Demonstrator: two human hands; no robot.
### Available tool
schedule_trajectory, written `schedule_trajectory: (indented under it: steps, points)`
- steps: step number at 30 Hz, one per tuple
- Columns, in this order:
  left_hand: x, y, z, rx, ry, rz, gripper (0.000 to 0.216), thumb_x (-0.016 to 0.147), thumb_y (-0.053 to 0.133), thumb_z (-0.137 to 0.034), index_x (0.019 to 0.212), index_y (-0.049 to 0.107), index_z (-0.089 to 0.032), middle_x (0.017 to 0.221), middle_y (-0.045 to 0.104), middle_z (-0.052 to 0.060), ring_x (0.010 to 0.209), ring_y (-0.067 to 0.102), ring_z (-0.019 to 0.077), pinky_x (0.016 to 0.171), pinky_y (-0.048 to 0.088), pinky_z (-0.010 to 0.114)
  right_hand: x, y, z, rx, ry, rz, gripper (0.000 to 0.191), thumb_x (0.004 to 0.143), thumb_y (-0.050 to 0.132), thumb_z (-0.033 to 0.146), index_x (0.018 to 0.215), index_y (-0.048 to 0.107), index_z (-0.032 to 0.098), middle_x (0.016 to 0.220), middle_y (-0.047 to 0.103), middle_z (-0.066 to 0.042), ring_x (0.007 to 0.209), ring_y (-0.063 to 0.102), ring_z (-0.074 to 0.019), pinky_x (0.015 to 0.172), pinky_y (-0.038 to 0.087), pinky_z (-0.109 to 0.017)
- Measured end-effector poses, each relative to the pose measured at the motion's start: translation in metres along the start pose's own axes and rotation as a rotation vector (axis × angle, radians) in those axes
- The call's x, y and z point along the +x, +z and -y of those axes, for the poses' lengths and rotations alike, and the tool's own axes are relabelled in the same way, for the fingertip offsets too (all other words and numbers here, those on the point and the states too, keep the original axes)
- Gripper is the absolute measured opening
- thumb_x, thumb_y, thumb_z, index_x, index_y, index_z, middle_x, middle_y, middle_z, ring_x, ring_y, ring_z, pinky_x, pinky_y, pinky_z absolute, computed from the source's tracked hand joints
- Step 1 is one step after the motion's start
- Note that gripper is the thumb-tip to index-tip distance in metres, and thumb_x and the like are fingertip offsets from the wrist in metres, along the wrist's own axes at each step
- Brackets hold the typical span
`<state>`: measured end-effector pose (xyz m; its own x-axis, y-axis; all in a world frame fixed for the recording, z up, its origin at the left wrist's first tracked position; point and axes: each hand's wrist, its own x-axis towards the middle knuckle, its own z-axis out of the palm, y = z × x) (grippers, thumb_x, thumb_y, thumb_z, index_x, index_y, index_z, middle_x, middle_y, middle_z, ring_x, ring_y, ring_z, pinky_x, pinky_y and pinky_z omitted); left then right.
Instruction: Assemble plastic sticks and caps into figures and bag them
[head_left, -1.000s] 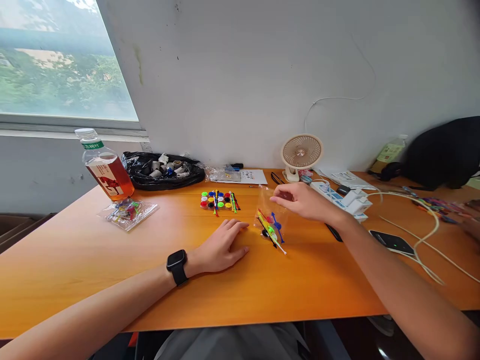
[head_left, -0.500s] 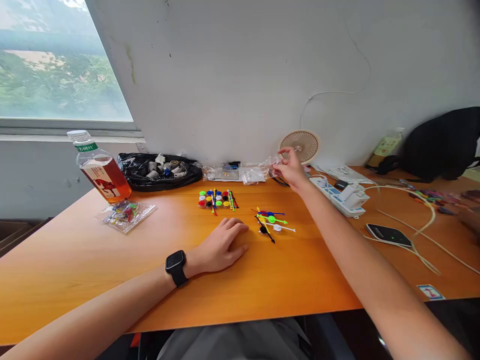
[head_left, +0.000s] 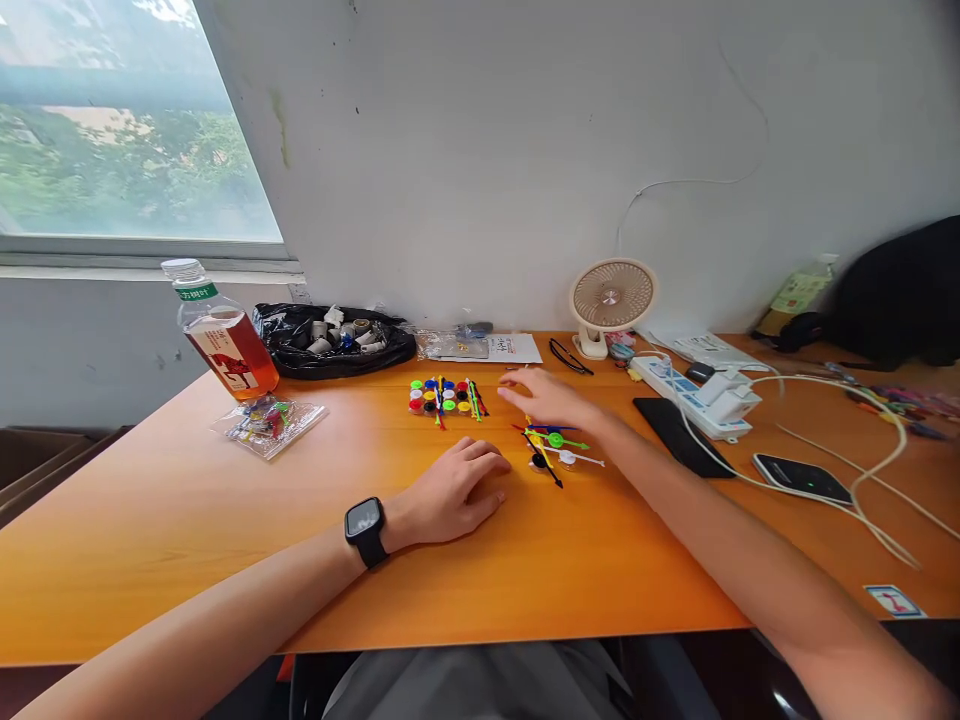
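Note:
My left hand [head_left: 454,492], a black watch on its wrist, lies on the table with its fingers loosely spread and nothing in them. My right hand [head_left: 546,398] hovers over the table, thumb and fingers apart and nothing visible between them. To its left stand rows of small round coloured discs [head_left: 448,405], with thin coloured plastic arrows [head_left: 475,399] lying across and beside them. Below it is a loose group of arrow spinners with disc bases, including a green spinner [head_left: 556,440], a black spinner [head_left: 538,461] and a white spinner [head_left: 568,457]. My right forearm partly covers this group.
At the left are a tea bottle [head_left: 229,345] and a zip bag of coloured parts [head_left: 270,425]. Along the wall sit a black bag of fittings [head_left: 330,345], clear packaging [head_left: 450,346] and a fan [head_left: 613,297]. A power strip [head_left: 694,395], cables and a phone [head_left: 801,478] lie at the right.
My right hand has come back from beside the fan, down and left toward the disc rows. Clear plastic near it no longer shows there. The left hand stays resting; the view has shifted slightly.

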<state>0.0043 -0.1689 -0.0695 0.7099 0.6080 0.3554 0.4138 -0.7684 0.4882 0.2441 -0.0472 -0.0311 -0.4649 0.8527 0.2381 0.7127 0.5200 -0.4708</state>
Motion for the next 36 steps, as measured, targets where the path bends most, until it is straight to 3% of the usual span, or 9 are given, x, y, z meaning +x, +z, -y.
schedule_trajectory:
  steps: [6,8,12,16,20,24,29,32,36]
  points:
    - [0.009,-0.006,0.005,0.287,0.008,-0.06,0.03,0.106,0.052,-0.031,0.134,0.059,-0.022,0.135,0.064,0.013,0.123,0.057,0.0312,0.106,0.048,0.049,-0.106,0.003,0.026,-0.26,-0.068,0.028,0.07,0.098,0.063,0.065,0.158,0.052,0.031,0.16,0.052,-0.015,0.146,0.047,-0.0406,0.117,0.041,-0.06]
    - [0.022,-0.014,0.017,0.396,-0.034,-0.089,0.037,0.108,0.051,-0.038,0.14,0.057,-0.02,0.143,0.061,0.014,0.13,0.053,0.0343,0.109,0.046,0.052,-0.121,0.002,0.024,-0.306,-0.077,0.048,0.065,0.101,0.061,0.059,0.16,0.05,0.035,0.164,0.047,-0.012,0.148,0.045,-0.0377,0.118,0.042,-0.059]
    - [0.058,-0.026,0.051,0.508,-0.186,-0.144,0.041,0.109,0.046,-0.044,0.142,0.06,-0.024,0.15,0.059,0.012,0.136,0.053,0.0346,0.111,0.045,0.054,-0.121,-0.001,0.005,-0.389,-0.044,0.071,0.052,0.11,0.047,0.041,0.161,0.047,0.033,0.162,0.049,-0.011,0.148,0.046,-0.032,0.117,0.043,-0.055]
    - [0.082,-0.018,0.077,0.568,-0.242,-0.117,0.046,0.111,0.041,-0.048,0.146,0.06,-0.024,0.158,0.053,0.013,0.143,0.05,0.0361,0.116,0.04,0.058,-0.112,-0.004,-0.018,-0.435,-0.033,0.06,0.051,0.112,0.042,0.04,0.161,0.047,0.031,0.161,0.051,-0.012,0.146,0.049,-0.0319,0.117,0.044,-0.054]
    - [0.084,-0.007,0.092,0.618,-0.269,-0.045,0.05,0.112,0.034,-0.052,0.149,0.056,-0.028,0.163,0.048,0.011,0.147,0.044,0.0417,0.117,0.031,0.072,-0.112,-0.01,-0.034,-0.455,-0.047,0.04,0.052,0.111,0.043,0.041,0.163,0.045,0.032,0.161,0.05,-0.012,0.147,0.048,-0.0321,0.117,0.044,-0.054]
    - [0.079,-0.008,0.104,0.582,-0.273,-0.005,0.047,0.112,0.033,-0.046,0.151,0.054,-0.031,0.161,0.051,0.009,0.142,0.05,0.039,0.116,0.03,0.072,-0.115,-0.02,-0.037,-0.521,-0.149,-0.007,0.052,0.111,0.046,0.041,0.162,0.046,0.028,0.161,0.049,-0.015,0.147,0.046,-0.0331,0.116,0.042,-0.053]
    - [0.075,-0.012,0.109,0.587,-0.267,-0.03,0.048,0.112,0.034,-0.046,0.152,0.055,-0.03,0.16,0.052,0.009,0.141,0.052,0.0377,0.116,0.032,0.069,-0.113,-0.026,-0.02,-0.612,-0.282,-0.081,0.034,0.106,0.058,0.039,0.13,0.069,0.016,0.134,0.066,-0.018,0.125,0.058,-0.0342,0.103,0.043,-0.047]
    - [0.071,-0.015,0.111,0.586,-0.262,-0.03,0.048,0.112,0.035,-0.047,0.153,0.055,-0.031,0.159,0.053,0.009,0.141,0.052,0.0383,0.116,0.032,0.069,-0.111,-0.027,-0.011,-0.672,-0.235,-0.087,0.022,0.106,0.059,0.033,0.107,0.071,0.015,0.109,0.071,-0.014,0.102,0.062,-0.0296,0.09,0.043,-0.041]
    - [0.063,-0.019,0.116,0.587,-0.28,-0.036,0.049,0.111,0.036,-0.047,0.153,0.055,-0.032,0.162,0.051,0.009,0.143,0.05,0.04,0.118,0.03,0.071,-0.109,-0.027,-0.009,-0.662,-0.111,-0.102,0.016,0.103,0.062,0.027,0.096,0.07,0.015,0.097,0.07,-0.011,0.095,0.062,-0.0269,0.083,0.041,-0.037]
